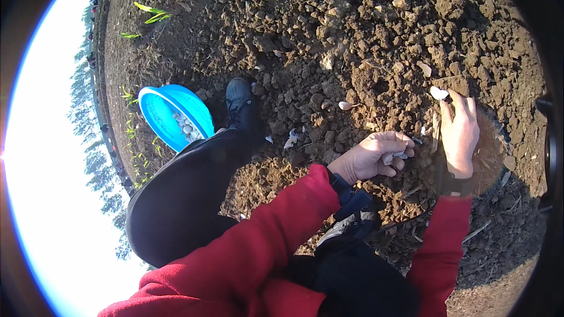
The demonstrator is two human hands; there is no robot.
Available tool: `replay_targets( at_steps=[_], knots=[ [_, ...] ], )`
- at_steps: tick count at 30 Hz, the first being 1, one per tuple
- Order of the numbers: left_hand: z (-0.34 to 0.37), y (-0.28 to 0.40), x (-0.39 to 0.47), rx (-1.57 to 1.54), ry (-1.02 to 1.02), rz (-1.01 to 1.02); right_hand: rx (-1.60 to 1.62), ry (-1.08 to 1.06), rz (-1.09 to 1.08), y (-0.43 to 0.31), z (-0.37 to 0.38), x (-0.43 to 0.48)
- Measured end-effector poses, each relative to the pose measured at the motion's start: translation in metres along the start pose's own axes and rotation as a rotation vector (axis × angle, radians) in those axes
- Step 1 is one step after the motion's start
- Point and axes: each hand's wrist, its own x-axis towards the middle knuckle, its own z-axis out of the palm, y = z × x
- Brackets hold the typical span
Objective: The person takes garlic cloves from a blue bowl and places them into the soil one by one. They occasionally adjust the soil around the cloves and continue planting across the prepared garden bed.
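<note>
My left hand [374,154], fingers curled, holds several whitish garlic pieces [394,156] with papery skin. Just right of it, my right hand [459,134] reaches over the loose soil and pinches a white garlic clove [439,93] at its fingertips. Another pale clove [345,105] lies among the clods, left of the right hand. A whitish flake [424,69] rests on the soil beyond the fingertips. Torn papery skins [291,139] are scattered on the ground to the left of my left hand.
A blue plastic basin [176,92] with several cloves [187,127] inside stands tilted beside my left knee [176,211]. My left shoe [239,97] and right shoe [343,229] are planted on cloddy soil [286,31]. Green seedlings [152,12] grow at the left.
</note>
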Motion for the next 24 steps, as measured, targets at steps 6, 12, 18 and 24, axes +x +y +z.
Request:
replay_targets(
  at_steps=[6,12,18,24],
  knots=[
    [-0.017,0.007,0.001,0.041,-0.062,0.021,-0.332,-0.210,-0.065,-0.001,0.034,0.007],
    [-0.031,0.003,-0.014,-0.042,-0.143,0.040,0.165,-0.079,0.041,-0.015,-0.027,-0.007],
    [-0.038,-0.006,-0.018,-0.069,-0.085,0.006,0.128,-0.250,0.326,0.001,-0.018,-0.105],
    [-0.031,-0.018,-0.014,-0.057,-0.015,-0.009,-0.269,-0.249,-0.081,0.026,0.003,-0.101]
  ],
)
